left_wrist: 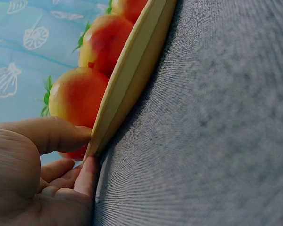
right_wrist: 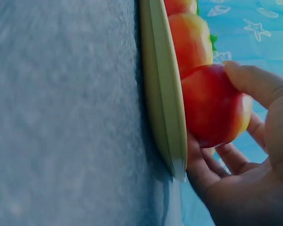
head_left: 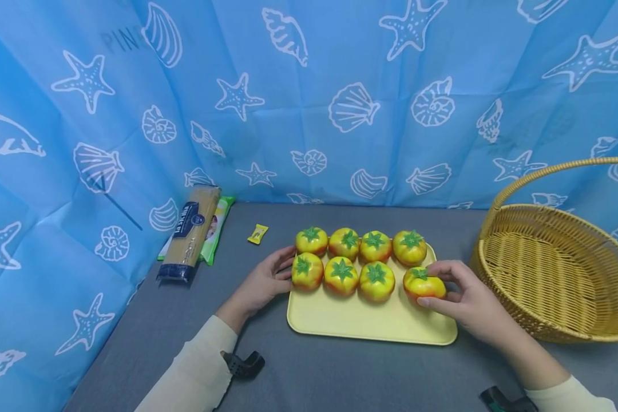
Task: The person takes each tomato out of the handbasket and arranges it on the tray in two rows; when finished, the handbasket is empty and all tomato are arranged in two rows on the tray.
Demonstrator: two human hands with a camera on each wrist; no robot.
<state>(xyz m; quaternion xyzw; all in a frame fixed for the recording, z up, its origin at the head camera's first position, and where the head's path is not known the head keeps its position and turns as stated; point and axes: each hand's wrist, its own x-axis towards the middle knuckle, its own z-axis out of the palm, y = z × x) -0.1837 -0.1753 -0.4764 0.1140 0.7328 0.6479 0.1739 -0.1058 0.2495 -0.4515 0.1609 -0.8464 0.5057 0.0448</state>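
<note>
Yellow-and-red tomatoes with green leafy tops stand in two rows on a pale yellow tray [head_left: 360,320]. My right hand [head_left: 471,300] grips the tomato [head_left: 425,286] at the right end of the front row, thumb on its near side and fingers round its far right. In the right wrist view this tomato [right_wrist: 212,106] is tilted, its red underside showing close to the tray rim. With thumb and fingers my left hand [head_left: 262,283] pinches the tray's left rim, beside the front-left tomato [head_left: 307,272]. The left wrist view shows the thumb [left_wrist: 61,134] against that rim.
A wicker basket [head_left: 546,280] with a tall handle stands right of the tray, near my right forearm. At the back left lie a spaghetti packet [head_left: 193,232] and a green-and-white packet [head_left: 216,232]. A small yellow wrapped candy [head_left: 257,234] lies between them and the tray.
</note>
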